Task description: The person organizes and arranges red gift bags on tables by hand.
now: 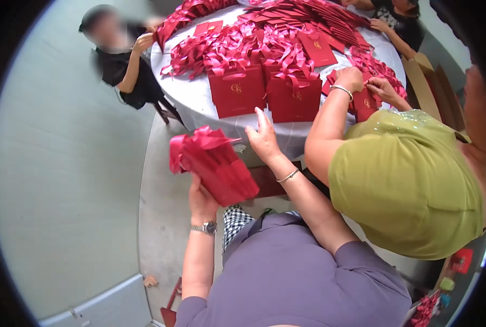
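Note:
A bundle of red paper bags with pink ribbons is in my left hand, held in front of the table's near edge, with my fingers partly hidden behind it. My right hand is raised to the right of the bundle, fingers apart and holding nothing. Just beyond it, two stacks of red bags stand upright near the table edge, a left stack and a right stack, both with gold lettering and pink ribbons on top.
A white-covered round table holds many more red bags. Close on the right, a person in green handles bags. Another person sits at the left, another at the far right. A cardboard box stands right.

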`<act>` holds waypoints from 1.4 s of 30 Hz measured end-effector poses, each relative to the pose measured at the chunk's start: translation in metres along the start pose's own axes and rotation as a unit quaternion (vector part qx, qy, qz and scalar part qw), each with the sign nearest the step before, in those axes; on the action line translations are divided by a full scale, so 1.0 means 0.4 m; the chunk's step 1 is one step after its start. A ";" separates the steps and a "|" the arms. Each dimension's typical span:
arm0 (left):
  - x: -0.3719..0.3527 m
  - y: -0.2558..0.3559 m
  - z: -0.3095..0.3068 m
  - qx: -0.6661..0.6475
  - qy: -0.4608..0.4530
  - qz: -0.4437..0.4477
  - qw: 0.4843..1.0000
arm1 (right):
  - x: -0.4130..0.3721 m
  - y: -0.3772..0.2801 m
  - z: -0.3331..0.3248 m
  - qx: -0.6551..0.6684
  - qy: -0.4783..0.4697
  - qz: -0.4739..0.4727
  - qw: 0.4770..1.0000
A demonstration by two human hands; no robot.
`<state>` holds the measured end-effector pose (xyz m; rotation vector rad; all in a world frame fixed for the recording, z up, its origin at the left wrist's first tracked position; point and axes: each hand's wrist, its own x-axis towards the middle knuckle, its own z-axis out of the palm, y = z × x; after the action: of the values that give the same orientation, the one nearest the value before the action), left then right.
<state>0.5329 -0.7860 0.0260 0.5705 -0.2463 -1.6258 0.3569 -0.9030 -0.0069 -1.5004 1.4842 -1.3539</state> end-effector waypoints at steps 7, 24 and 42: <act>0.422 0.057 0.022 0.272 -0.072 0.064 0.957 | 0.120 0.079 0.018 0.234 -0.025 0.011 0.972; 0.696 0.094 -0.001 0.280 -0.120 0.029 0.952 | 0.279 0.041 0.118 -0.159 0.148 0.017 0.976; 0.704 0.178 -0.090 0.141 -0.116 -0.097 0.978 | 0.283 -0.177 0.171 -0.099 0.124 0.048 0.986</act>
<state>0.6003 -1.0650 -0.0322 0.6346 -0.6169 -1.8634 0.4256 -1.0146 0.0664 -1.3958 1.8703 -1.4090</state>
